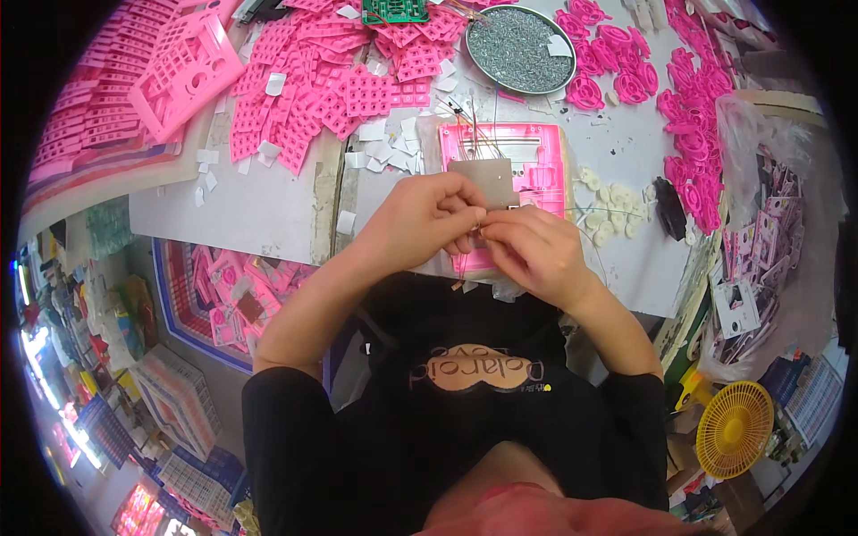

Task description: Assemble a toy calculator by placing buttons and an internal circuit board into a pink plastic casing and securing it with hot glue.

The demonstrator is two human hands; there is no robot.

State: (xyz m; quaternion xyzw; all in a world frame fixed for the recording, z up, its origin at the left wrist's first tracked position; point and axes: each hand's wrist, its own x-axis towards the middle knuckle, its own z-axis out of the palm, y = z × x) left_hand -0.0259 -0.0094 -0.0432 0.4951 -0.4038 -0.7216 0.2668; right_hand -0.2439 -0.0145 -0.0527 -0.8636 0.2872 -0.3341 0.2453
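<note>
In front of me on the table lies a pink plastic casing (547,143) with thin wires (474,134) rising from its upper part. A flat grey-brown board (487,177) covers the casing's middle. Over the board's lower edge my left hand (427,219) and my right hand (540,252) meet, fingertips pinched close together. Whatever they hold there is too small to make out. A few red wires (461,268) hang below the fingers, over the casing's near edge. Both hands hide the casing's lower part.
Pink keypad-like pieces (357,94) are heaped at the far left, near white paper bits (389,147). A round tray (474,62) of small metal screws stands at the back. Pink rings (617,54) and white round parts (615,210) lie right. A crate (174,295) sits lower left.
</note>
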